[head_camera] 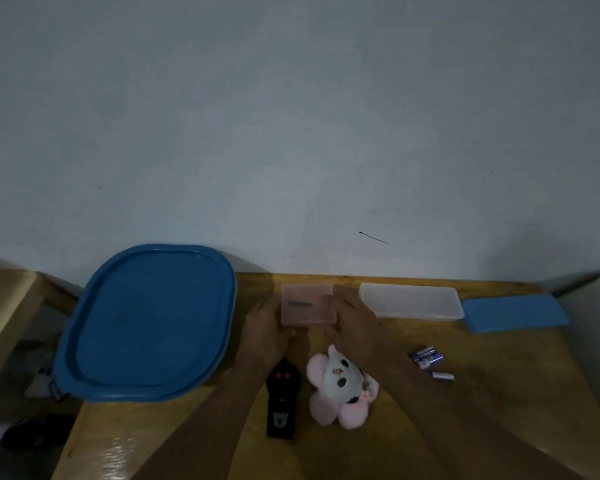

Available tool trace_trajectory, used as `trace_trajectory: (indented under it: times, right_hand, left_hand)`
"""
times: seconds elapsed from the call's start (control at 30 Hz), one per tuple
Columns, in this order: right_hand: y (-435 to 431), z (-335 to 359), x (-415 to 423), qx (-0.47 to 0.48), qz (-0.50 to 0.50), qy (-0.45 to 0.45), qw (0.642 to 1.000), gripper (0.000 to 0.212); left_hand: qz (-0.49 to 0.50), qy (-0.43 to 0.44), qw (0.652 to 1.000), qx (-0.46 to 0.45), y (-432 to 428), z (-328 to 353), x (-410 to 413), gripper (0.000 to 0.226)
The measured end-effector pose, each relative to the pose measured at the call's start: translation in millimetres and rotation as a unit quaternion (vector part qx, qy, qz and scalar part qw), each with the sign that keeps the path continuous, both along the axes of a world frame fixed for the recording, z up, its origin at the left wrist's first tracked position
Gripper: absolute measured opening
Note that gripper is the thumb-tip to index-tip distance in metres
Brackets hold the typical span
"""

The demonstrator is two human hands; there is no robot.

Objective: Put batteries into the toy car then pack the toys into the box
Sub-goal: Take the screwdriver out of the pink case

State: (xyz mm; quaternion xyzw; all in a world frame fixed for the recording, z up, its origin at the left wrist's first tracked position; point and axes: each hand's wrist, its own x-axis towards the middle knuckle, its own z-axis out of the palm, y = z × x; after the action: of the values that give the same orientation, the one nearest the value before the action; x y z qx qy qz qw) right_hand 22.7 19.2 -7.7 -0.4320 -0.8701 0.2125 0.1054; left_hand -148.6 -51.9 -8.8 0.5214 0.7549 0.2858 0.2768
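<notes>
Fingers (268, 308) of the left hand (267, 329) clamped on the left edge of the pink box (307, 304). The right hand (352, 320) grips the opposite edge, its fingers (330, 301) laid over that side. I cannot tell whether the box is lifted or resting on the bench (482, 410).

- Left of the pink box: large blue lid (146, 323), flat, overhanging the bench edge.
- Right of it: clear box (411, 301) against the wall, then a small blue lid (515, 313) just beyond.
- Nearer me than the pink box: black toy (281, 400) with two red dots, under the left wrist; plush toy (336, 386), pink and white, just beside it.
- Nearer and to the right: wrapped batteries (426, 357), with one loose battery (443, 376) close by.
</notes>
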Motion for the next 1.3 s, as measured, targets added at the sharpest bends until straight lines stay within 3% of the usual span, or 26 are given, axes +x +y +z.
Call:
trace_trajectory:
  times: [0.07,0.13,0.3,0.53,0.67,0.77,0.9,1.13,1.3]
  right_hand:
    - [0,-1,-4,0.054,0.014,-0.015,0.998,0.037]
    - [-2,2,-10,0.103,0.037,-0.046,0.993,0.025]
    - [1,2,-17,0.179,0.093,-0.128,0.971,0.035]
    - [4,4,-25,0.334,0.184,-0.277,0.882,0.034]
    - [5,11,-26,0.406,0.238,-0.302,0.829,0.027]
    - [5,6,-23,0.427,0.253,-0.300,0.815,0.026]
    - [11,11,-28,0.434,0.255,-0.245,0.829,0.026]
    - [30,-1,-16,0.329,0.224,-0.124,0.909,0.027]
    - [43,20,-9,0.307,0.201,-0.050,0.929,0.026]
  left_hand:
    - [0.008,-0.012,1.000,0.024,1,-2,0,0.018]
    - [0.013,-0.022,0.998,0.050,0,-3,-1,0.020]
    - [0.026,-0.069,0.996,0.059,-1,-9,-4,0.018]
    - [0.027,-0.091,0.994,0.057,-1,-10,-4,0.013]
    - [0.031,-0.093,0.994,0.058,0,-8,-4,0.013]
    - [0.036,-0.089,0.994,0.056,-1,-6,-3,0.016]
    - [0.060,-0.072,0.995,0.041,1,-3,-1,0.006]
    - [0.035,-0.038,0.998,0.028,-1,6,0,0.012]
    - [0.053,-0.039,0.998,0.024,1,9,0,0.016]
